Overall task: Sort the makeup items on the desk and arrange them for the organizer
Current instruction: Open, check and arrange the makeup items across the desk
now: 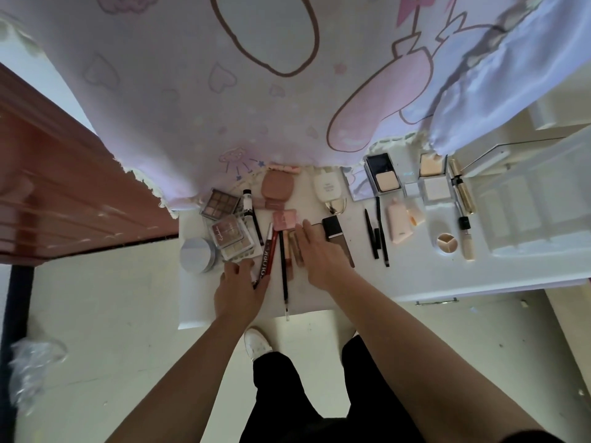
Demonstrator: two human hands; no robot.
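Left hand (pixel 238 292): I see it touching the red pencil (pixel 268 254); grip unclear.
Right hand (pixel 319 255): flat, fingers straight on the lip tubes (pixel 289 251).
Desk (pixel 415 276): pencil and tubes at its front; organizer (pixel 537 199) far right.

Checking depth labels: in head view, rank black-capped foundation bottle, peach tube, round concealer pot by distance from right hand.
1. black-capped foundation bottle, right beside the right hand.
2. peach tube, farther right.
3. round concealer pot, farthest right.

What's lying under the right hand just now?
The right hand lies flat over slim tubes and the left edge of the brown bottle. Their lower ends are covered; anything else beneath the palm is hidden.
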